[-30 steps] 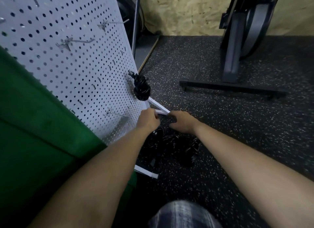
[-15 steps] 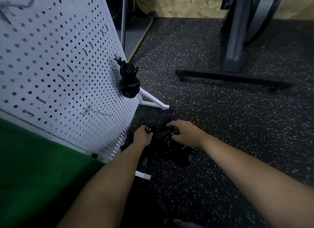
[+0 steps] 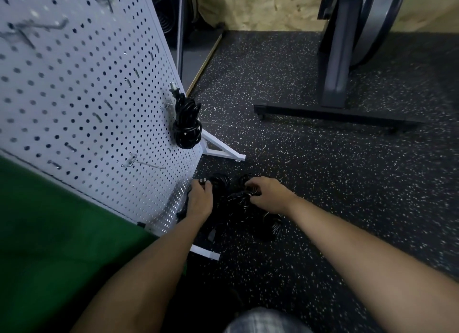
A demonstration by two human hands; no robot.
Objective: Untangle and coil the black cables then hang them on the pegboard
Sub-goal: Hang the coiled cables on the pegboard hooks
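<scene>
1. Lowered from the foot of the pegboard [image 3: 87, 97] since a second ago, both hands are sunk in the tangled cables [image 3: 236, 205] heaped at its base.
2. A plug [image 3: 203, 180] is pinched by the left hand [image 3: 200, 201]; strands are clutched by the right hand [image 3: 269, 196].
3. Knots may be tightened if the plug is yanked early.

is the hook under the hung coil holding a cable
No, the lower hook on the pegboard is bare; the one coiled cable hangs higher up.
</scene>
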